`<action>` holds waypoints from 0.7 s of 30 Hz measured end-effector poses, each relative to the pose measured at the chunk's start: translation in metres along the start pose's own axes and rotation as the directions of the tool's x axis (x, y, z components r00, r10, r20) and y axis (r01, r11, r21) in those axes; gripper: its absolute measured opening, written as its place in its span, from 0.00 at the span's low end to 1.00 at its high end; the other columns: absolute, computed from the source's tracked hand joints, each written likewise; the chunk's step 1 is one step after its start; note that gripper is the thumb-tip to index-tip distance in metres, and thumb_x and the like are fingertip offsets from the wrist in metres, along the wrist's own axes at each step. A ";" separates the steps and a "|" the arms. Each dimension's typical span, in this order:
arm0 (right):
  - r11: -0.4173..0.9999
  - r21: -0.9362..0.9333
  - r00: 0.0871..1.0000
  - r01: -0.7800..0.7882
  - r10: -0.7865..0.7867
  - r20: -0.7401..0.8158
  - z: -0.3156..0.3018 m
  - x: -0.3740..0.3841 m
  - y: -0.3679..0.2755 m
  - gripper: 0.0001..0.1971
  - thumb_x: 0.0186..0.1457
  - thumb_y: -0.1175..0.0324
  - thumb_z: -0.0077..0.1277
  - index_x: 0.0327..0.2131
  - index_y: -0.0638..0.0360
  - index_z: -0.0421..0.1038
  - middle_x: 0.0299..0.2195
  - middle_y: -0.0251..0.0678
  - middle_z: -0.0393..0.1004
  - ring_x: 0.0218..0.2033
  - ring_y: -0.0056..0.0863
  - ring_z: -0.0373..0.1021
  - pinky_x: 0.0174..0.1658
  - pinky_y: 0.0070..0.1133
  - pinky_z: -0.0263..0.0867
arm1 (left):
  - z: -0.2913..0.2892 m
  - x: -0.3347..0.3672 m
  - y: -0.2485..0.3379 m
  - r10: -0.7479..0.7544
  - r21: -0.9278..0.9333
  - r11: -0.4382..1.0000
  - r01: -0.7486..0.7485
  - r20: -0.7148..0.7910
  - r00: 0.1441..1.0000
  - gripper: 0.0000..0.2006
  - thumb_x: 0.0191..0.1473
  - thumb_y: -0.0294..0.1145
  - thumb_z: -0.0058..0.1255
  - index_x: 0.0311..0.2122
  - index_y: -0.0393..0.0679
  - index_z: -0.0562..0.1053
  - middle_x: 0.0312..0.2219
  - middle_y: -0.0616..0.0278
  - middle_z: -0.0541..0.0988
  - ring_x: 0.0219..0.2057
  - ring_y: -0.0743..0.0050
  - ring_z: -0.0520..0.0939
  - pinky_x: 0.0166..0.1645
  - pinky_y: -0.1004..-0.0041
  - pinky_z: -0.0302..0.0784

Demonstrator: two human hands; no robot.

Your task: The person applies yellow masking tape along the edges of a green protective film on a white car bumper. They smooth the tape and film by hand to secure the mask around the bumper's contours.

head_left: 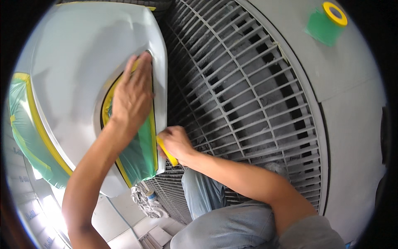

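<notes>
A smooth pale grey-white vehicle body panel (78, 41) fills the left side, with a long opening near its right edge. Green masking film (139, 155) covers the lower part of that opening, bordered by yellow masking tape (105, 103). My left hand (133, 91) lies over the opening's upper end, fingers stretched flat against the tape and panel edge, hiding what is beneath. Beside the panel's lower right edge, my right hand (179, 142) is closed around a roll of yellow masking tape (167, 152). Its fingertips are partly hidden.
A metal floor grate (248, 87) runs along the panel's right. On the grey floor (352, 83) lies a yellow-rimmed roll (335, 14) with green film (325, 30). More green film (33, 128) covers the panel's left end. A tangled white bundle (145, 203) lies below; my bent knees (228, 222) are near.
</notes>
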State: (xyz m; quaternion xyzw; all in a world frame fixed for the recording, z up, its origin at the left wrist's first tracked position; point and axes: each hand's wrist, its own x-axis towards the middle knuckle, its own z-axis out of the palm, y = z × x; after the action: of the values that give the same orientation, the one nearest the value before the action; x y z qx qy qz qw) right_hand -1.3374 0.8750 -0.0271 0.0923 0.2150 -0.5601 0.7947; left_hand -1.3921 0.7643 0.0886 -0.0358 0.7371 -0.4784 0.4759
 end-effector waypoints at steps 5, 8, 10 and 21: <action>0.832 -0.201 0.844 0.517 -0.535 -0.045 -0.039 -0.013 -0.034 0.16 0.67 0.71 0.47 0.56 0.62 0.66 0.29 0.42 0.76 0.16 0.27 0.71 0.19 0.23 0.68 | 0.001 -0.034 0.030 0.111 0.072 0.990 -0.122 0.148 0.983 0.43 0.61 0.57 0.51 0.69 0.31 0.59 0.71 0.50 0.60 0.76 0.54 0.47 0.79 0.56 0.33; 0.313 -0.703 0.531 0.639 -0.840 0.108 -0.039 0.009 -0.075 0.29 0.64 0.74 0.49 0.67 0.61 0.58 0.32 0.43 0.76 0.23 0.31 0.72 0.31 0.28 0.71 | 0.014 -0.045 0.043 0.045 -0.135 0.990 -0.042 0.019 0.999 0.43 0.56 0.53 0.57 0.66 0.28 0.63 0.68 0.45 0.64 0.74 0.53 0.52 0.79 0.54 0.36; 0.204 -0.791 0.547 0.577 -0.816 0.189 -0.033 0.017 -0.092 0.34 0.61 0.71 0.48 0.71 0.53 0.54 0.43 0.53 0.72 0.38 0.53 0.75 0.44 0.42 0.71 | 0.021 -0.049 0.051 -0.018 -0.271 0.963 0.000 -0.066 0.998 0.41 0.55 0.50 0.59 0.65 0.27 0.64 0.66 0.44 0.66 0.73 0.51 0.55 0.78 0.54 0.38; 0.009 -0.835 0.571 0.550 -0.733 0.368 -0.025 0.003 -0.117 0.43 0.53 0.75 0.50 0.71 0.65 0.42 0.37 0.65 0.76 0.37 0.62 0.76 0.44 0.47 0.71 | 0.002 -0.057 0.050 -0.640 -0.997 -0.071 0.023 0.063 0.766 0.13 0.61 0.32 0.57 0.43 0.32 0.75 0.31 0.49 0.82 0.30 0.52 0.84 0.37 0.59 0.79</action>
State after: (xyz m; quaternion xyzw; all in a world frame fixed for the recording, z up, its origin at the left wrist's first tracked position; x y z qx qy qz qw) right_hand -1.4512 0.8413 -0.0399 -0.4117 0.5621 -0.6333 0.3369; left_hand -1.3397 0.8186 0.0893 -0.4312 0.8998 0.0664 -0.0078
